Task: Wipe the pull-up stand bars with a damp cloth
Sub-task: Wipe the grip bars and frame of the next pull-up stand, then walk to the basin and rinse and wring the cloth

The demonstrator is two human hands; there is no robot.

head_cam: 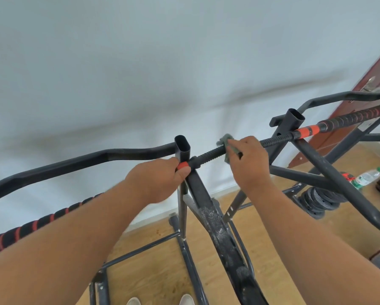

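Observation:
A black pull-up stand fills the view, its ribbed top bar [209, 154] running between two open-topped uprights. My right hand [247, 160] grips a grey-green cloth [227, 143] wrapped around the middle of that bar. My left hand [160, 178] grips the bar at its orange band [183, 165], right beside the left upright [182, 149]. Foam grips with red stripes cover the bar's outer ends at the far left [19, 233] and far right [350, 118].
A dusty slanted frame bar [217, 223] runs down between my arms. Stacked weight plates [317, 200] and a plastic water bottle [367, 177] lie on the wooden floor at right. A white wall is behind, a red-brown door [378, 71] at right.

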